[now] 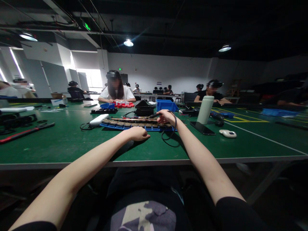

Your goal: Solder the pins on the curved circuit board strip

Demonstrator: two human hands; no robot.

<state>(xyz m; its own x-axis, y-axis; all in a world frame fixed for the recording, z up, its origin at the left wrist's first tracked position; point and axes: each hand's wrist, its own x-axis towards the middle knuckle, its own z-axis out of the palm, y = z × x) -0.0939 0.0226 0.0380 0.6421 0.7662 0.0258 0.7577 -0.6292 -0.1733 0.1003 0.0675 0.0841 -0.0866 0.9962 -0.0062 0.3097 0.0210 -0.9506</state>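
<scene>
In front of me lies a long, slightly curved blue strip-shaped tray (115, 126) carrying thin gold-coloured rods or strips. My left hand (139, 133) rests at its near edge with the fingers curled in. Whatever those fingers hold, if anything, is hidden. Over the tray's right part, my right hand (166, 116) is closed around a dark pen-like tool (153, 115) that points left. A black cord (166, 141) loops from the tool past my right wrist and onto the green table (79, 147). The tool's tip is too small to make out.
A white box (98, 120) with a cable sits at the tray's left end. To the right stand a pale green bottle (205, 110), a black phone (202, 128) and a small white device (227, 133). Behind are blue bins (166, 105). A co-worker (116, 89) sits opposite.
</scene>
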